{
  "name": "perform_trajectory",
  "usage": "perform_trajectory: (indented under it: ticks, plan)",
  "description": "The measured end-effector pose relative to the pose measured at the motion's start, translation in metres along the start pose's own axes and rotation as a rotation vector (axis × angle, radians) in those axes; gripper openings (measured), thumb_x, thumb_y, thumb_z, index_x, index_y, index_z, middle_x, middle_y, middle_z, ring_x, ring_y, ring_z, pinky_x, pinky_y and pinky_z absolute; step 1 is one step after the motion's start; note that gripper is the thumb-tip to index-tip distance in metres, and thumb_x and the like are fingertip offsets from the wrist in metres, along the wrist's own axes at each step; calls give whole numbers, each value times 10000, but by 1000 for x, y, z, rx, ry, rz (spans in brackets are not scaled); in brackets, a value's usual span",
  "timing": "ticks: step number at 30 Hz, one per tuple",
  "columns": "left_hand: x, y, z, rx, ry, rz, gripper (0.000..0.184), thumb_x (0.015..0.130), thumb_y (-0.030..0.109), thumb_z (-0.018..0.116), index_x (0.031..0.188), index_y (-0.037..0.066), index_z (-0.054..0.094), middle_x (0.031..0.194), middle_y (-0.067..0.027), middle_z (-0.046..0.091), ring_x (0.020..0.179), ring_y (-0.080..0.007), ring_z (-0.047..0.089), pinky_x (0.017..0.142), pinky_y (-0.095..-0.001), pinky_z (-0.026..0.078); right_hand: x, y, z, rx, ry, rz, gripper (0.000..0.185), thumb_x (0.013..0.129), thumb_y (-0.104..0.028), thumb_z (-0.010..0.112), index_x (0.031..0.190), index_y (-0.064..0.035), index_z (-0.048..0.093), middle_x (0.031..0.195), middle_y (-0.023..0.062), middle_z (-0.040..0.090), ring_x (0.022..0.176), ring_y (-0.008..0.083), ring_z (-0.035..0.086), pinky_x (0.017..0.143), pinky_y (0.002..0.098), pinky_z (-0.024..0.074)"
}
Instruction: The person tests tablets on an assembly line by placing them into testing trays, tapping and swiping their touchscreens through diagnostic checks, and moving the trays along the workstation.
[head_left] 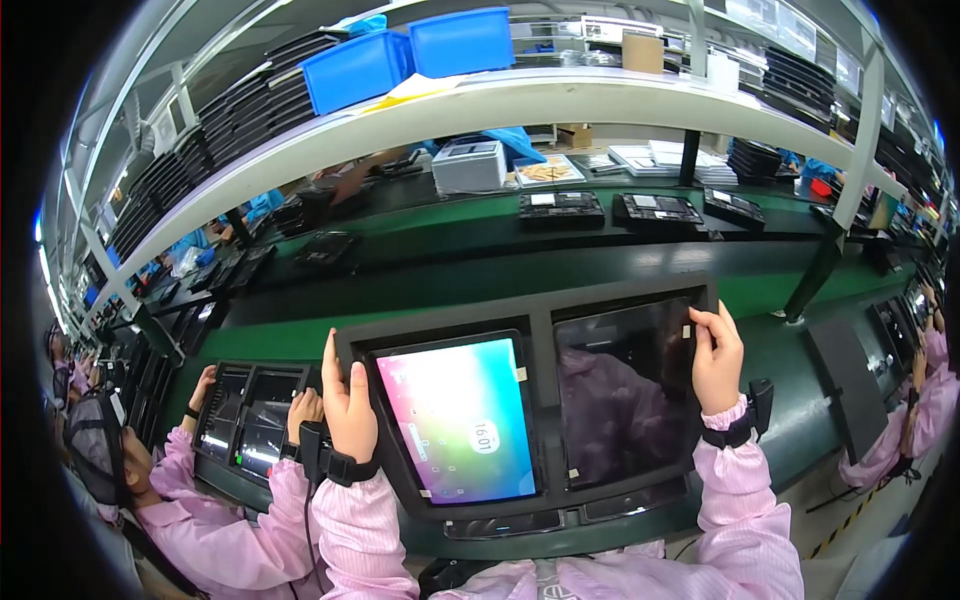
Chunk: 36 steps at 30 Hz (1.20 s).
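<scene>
A black foam tray (pixel 543 400) with two compartments is held up between my hands. In its left compartment lies a tablet (pixel 460 420) with a lit, colourful screen showing 16:01. The right compartment holds a tablet (pixel 622 395) with a dark, reflective screen. My left hand (pixel 351 415) grips the tray's left edge, thumb on the front. My right hand (pixel 718 360) grips the right edge, its fingertips near the dark tablet's upper corner. Small pale tabs show at the edges of both tablets. Under the tray, partly hidden, are more dark devices (pixel 505 525).
A green workbench (pixel 440 272) runs across, with opened devices (pixel 560 207) at its back. Blue bins (pixel 460 42) stand on the overhead shelf. At left, a co-worker (pixel 200 520) holds another tray (pixel 250 420); another person's sleeve (pixel 890 440) shows at right beside a black board (pixel 848 385).
</scene>
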<state>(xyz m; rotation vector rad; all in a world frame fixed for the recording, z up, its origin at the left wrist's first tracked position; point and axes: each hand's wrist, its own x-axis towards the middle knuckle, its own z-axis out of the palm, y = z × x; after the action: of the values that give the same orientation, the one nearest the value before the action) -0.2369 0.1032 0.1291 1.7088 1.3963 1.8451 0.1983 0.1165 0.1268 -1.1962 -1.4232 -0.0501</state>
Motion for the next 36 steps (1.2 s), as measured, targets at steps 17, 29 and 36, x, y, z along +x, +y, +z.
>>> perform_trajectory:
  ticks: [17,29,36]
  plan:
    - [-85,-25,-13,-142,41,-110,461,1045,178,451,1428,-64,366,1270,-120,570,1080,-164,562,946,-287,434,-58,66,-19,396,-265,448,492,1066,-360,375,1296,50,520,1214,122,612,1130,206,555,992,305,400]
    - [-69,-32,-27,136,-95,-299,493,1042,268,464,1373,-96,439,1292,-192,574,1175,-253,548,1004,-335,409,-54,53,-12,214,-245,505,476,1051,-367,430,1211,68,540,1083,121,623,1008,216,561,915,312,429]
    - [-76,-69,-20,336,-352,-408,352,1000,199,467,1223,-56,563,1118,-228,648,1047,-354,616,915,-378,460,-67,78,8,-24,-555,485,446,1029,-345,443,982,80,571,878,274,607,853,418,597,765,430,460]
